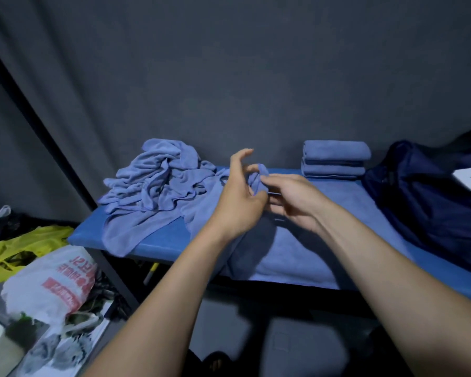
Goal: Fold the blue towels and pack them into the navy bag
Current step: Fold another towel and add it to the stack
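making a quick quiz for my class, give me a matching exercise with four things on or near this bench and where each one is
Things:
1. folded towels
2. crumpled towel pile
3. navy bag
4. yellow plastic bag

Places:
A. far right end of the bench
B. on the floor, left of the bench
C. stacked at the back of the bench, by the wall
D. left end of the bench

Pairs: 1-C, 2-D, 3-A, 4-B

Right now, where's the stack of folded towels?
In the head view, the folded towels sit at the back right of the blue table, against the grey curtain, just left of the navy bag.
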